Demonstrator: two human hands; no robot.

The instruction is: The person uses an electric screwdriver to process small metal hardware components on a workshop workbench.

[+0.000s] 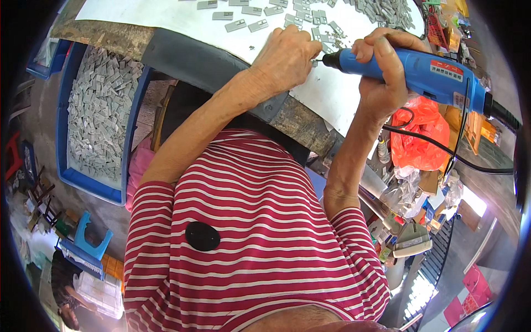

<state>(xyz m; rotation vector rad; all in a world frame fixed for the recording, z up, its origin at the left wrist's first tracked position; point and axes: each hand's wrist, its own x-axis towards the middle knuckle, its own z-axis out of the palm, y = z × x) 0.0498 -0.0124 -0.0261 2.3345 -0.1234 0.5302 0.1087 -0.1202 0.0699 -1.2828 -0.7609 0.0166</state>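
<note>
My right hand [387,83] is wrapped round a blue corded electric screwdriver [428,69], held nearly level with its bit pointing left. The bit's tip meets a small grey piece [315,63] at the fingertips of my left hand [285,60]. The left fingers are pinched on that piece, which they mostly hide, over the white work surface [332,105] near the table's edge. Just beyond my hands lie several flat grey rectangular pieces [258,25] with small holes, and a little heap of tiny screws [337,43].
A larger pile of grey pieces [381,12] lies at the far right. Left of the table stands a blue bin [62,138] full of similar parts. The screwdriver's black cord [470,165] loops past a red plastic bag [420,135]. A blue stool [94,238] is at lower left.
</note>
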